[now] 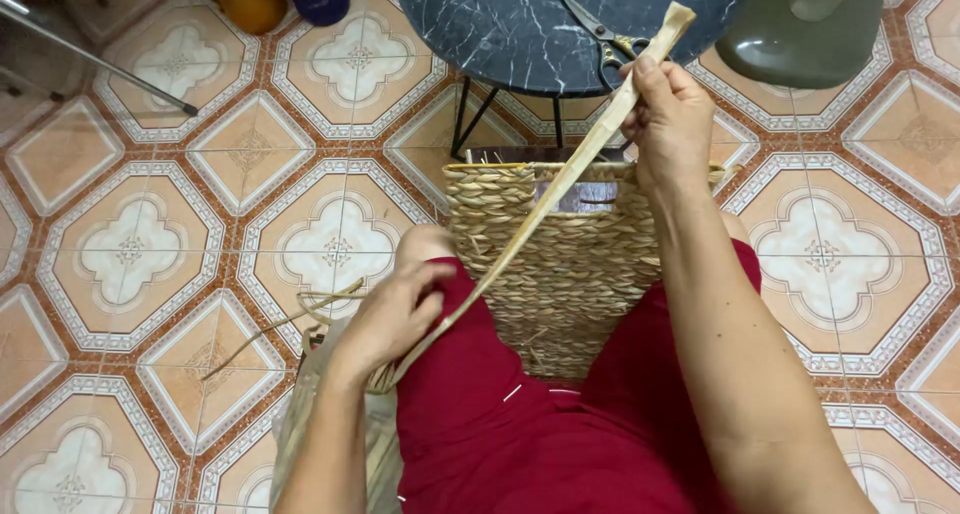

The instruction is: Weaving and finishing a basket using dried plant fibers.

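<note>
Two hands on one long pale strip point(560, 179), stretched taut on a diagonal. Right hand point(668, 124) closed around the strip near its upper end, above the basket's far rim, just in front of the surface. Left hand point(395, 314) curled shut on the lower end, down by the left knee, fingers pinching the strip against the red cloth point(540, 424). Strip running from low left to high right, crossing over the basket point(560, 264). Basket woven of the same pale fibre, wedged upright between the knees, open mouth facing up. Loose strands point(300, 314) trailing off beside the left hand onto the tiled floor point(130, 254). Scissors point(600, 34) lying on the dark marbled surface point(500, 24), just beyond the right hand. Green stool point(800, 24) at upper right, near the surface.
</note>
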